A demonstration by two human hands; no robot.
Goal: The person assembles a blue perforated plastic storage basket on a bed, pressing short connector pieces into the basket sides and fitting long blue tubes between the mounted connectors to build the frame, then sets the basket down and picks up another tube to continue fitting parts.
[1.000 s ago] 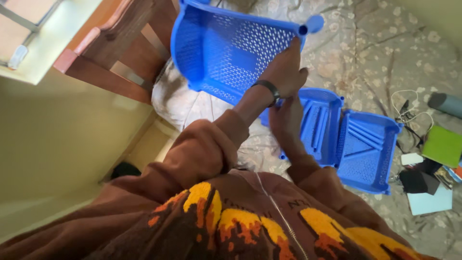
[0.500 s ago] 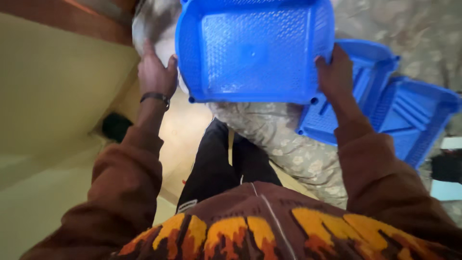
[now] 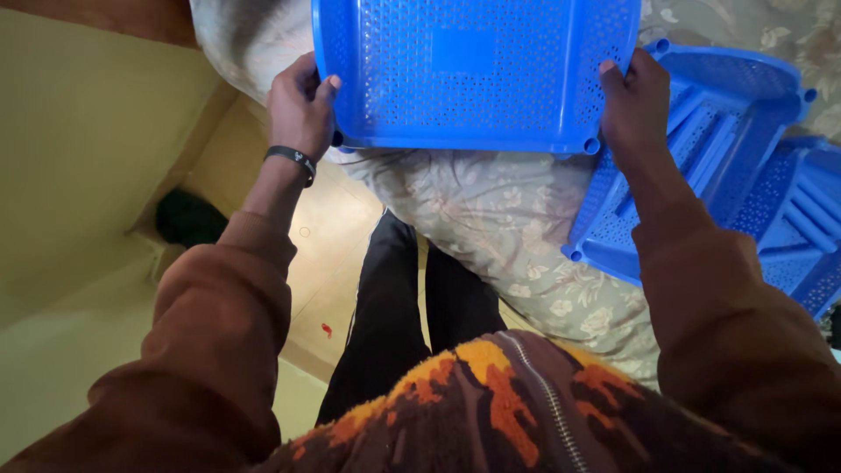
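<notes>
Both hands on the perforated blue plastic tray [image 3: 477, 74], at 12 o'clock in the head view, held over the near edge of the bed with the floral bedsheet [image 3: 491, 210]. Left hand [image 3: 300, 105] has its grip closed on the tray's left rim at 10 o'clock, thumb over the lip. Right hand [image 3: 635, 101] is clamped on the right rim at 2 o'clock. Grip looks even; I'd keep both thumbs on the lip and the tray level so it doesn't twist.

Tight side is the right: a second blue tray [image 3: 701, 166] lies tilted just beside the right wrist at 3 o'clock, a third tray [image 3: 810, 236] past it. The tray's corner sockets could snag there. Open room is on the left and down: bare floor [image 3: 324, 254] at 7 o'clock, by the person's legs.
</notes>
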